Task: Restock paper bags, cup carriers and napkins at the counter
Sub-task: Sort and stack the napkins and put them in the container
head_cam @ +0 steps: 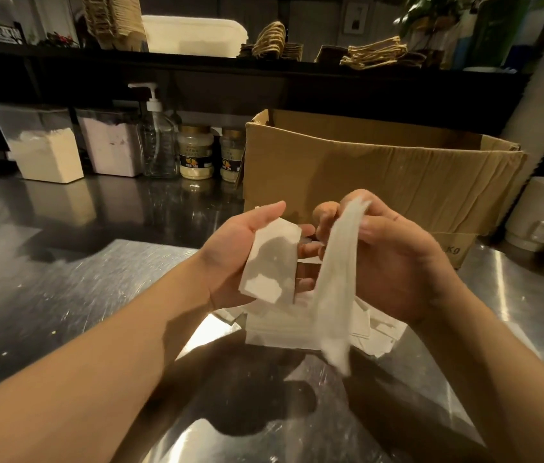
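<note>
The right hand is raised with its back to the camera, fingers pinched shut on a limp white sheet that hangs down past the wrist, blurred. The left hand lies palm up just beside it, thumb out, fingers curled under a flat white bag it holds. Both forearms reach in from below. Under the hands, a stack of white paper rests on the steel counter, before an open carton.

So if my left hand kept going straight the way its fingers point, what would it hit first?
Most likely your right hand: the left hand points right, toward it, holding a white paper piece. They look almost touching, though depth is unclear.
</note>
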`<state>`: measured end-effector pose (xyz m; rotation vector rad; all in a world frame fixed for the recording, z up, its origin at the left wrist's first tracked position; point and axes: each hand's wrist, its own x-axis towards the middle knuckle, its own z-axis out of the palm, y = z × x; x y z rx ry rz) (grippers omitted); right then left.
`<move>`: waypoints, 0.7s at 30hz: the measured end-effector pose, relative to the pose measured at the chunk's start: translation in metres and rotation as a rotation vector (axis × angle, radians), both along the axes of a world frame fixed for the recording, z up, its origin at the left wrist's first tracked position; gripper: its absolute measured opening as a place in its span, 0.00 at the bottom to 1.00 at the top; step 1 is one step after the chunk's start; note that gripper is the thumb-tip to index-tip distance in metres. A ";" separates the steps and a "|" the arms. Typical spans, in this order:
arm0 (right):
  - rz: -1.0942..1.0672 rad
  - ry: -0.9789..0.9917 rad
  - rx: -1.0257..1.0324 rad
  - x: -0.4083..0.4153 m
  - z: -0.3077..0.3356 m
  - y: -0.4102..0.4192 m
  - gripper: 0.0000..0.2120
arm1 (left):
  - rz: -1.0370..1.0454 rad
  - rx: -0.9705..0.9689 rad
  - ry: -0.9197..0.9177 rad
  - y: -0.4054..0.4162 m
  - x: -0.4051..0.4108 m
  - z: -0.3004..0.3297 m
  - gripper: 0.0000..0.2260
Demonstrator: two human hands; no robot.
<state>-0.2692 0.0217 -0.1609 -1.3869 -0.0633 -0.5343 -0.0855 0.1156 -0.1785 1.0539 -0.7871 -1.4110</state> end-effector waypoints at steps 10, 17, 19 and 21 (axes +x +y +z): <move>-0.643 0.279 -0.222 0.014 -0.007 0.011 0.03 | -0.032 0.011 -0.008 0.000 0.001 -0.001 0.26; -0.724 0.348 -0.245 0.016 -0.008 0.010 0.03 | -0.107 0.003 -0.040 0.000 0.001 -0.002 0.25; -0.691 0.336 -0.271 0.015 -0.008 0.010 0.03 | -0.077 0.012 -0.089 0.002 -0.002 0.000 0.22; -0.676 0.310 -0.299 0.014 -0.008 0.010 0.02 | -0.080 0.025 -0.088 0.002 -0.003 0.000 0.21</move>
